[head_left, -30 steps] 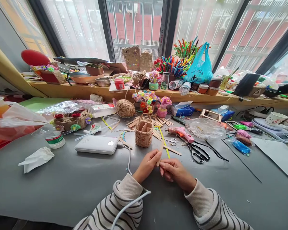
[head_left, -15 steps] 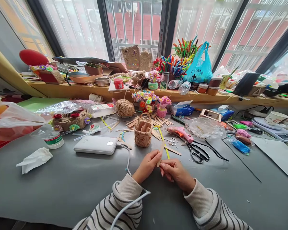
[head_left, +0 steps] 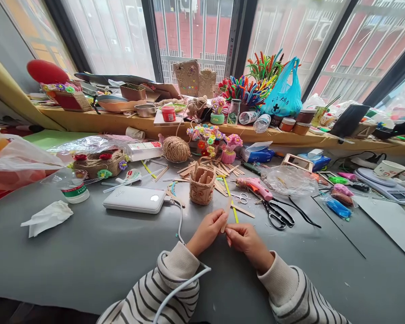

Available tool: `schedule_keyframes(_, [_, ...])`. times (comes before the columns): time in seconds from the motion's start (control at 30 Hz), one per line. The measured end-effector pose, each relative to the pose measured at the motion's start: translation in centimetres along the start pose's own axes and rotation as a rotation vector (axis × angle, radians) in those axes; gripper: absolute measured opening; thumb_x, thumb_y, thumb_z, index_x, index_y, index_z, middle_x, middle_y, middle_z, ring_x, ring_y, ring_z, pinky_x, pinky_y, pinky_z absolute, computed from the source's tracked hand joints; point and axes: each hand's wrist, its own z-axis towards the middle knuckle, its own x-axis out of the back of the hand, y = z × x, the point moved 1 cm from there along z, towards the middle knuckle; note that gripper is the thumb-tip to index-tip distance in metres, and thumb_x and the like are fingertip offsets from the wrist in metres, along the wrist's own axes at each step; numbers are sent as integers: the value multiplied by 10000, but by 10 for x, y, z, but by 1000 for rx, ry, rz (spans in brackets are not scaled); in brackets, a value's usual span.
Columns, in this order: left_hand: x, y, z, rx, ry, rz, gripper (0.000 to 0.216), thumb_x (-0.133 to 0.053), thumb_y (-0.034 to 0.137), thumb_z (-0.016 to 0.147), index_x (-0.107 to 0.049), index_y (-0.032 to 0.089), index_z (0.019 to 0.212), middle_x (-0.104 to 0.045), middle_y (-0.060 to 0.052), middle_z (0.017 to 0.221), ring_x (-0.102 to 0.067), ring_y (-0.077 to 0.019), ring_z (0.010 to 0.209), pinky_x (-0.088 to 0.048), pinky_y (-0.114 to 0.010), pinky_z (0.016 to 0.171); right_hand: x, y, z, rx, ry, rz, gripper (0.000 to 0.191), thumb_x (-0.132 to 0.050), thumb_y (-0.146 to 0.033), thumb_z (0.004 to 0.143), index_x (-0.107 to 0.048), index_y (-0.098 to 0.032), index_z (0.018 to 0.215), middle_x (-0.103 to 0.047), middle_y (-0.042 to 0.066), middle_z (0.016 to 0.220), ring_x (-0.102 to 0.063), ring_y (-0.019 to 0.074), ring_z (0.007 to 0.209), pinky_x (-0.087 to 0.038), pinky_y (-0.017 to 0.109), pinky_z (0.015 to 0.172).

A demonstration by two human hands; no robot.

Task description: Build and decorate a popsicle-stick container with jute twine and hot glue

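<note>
My left hand (head_left: 209, 227) is closed on a flat wooden craft stick (head_left: 227, 210), pinched between thumb and fingers and tilted upward. The thumb and forefinger of my right hand (head_left: 245, 238) pinch at the lower edge of that same stick; its other fingers curl under. Just beyond my hands stands a small twine-trimmed basket (head_left: 201, 191) with wooden sticks inside. Loose craft sticks (head_left: 243, 210) and a yellow strip (head_left: 234, 211) lie close by.
A pink glue gun (head_left: 256, 186), black-handled scissors (head_left: 279, 218) and small scissors (head_left: 243, 198) lie to the right. On the left is a white power bank (head_left: 134, 200), its cable (head_left: 181, 225) running by my left sleeve. Behind sit a twine ball (head_left: 176, 149) and a crowded ledge (head_left: 121, 123).
The view has shifted slightly. Both hands keep nearly the same pose around the craft stick, with the right fingertips still at its lower end.
</note>
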Motion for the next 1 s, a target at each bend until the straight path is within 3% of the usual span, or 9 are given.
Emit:
schedule_keyframes(0.23, [1,3,0,42,-16,-51,392,-462,513,769,-345,187,587,-302,67,532,-255,-71,490,-208,-216,445,0,-4,-1,35,39,-97,479,-438,-551,779,-486,-162,504,-285,-65,416,-226,44,395,-164,227,410])
schedule_keyframes(0.47, [1,8,-4,79,2,-114,405,-502,528,737,-347,184,589,-288,71,532,-238,-63,482,-190,-207,430,-3,-9,-3,94,94,-191,449,-453,-494,803,-515,-167,503,-422,-26,466,-329,68,465,-263,234,486])
schedule_keyframes(0.67, [1,10,-7,75,62,-158,400,-471,531,754,-339,185,601,-273,78,531,-206,-58,466,-180,-211,433,-6,-11,-4,90,-47,-61,428,-355,-517,853,-544,-168,693,-518,-15,590,-322,48,417,-285,217,432])
schedule_keyframes(1.0, [2,8,-7,44,70,-82,377,-457,496,772,-357,186,582,-296,70,511,-240,-69,466,-207,-229,457,-5,-12,-4,100,-51,-81,413,-391,-498,853,-508,-175,624,-429,-34,523,-331,55,420,-273,228,439])
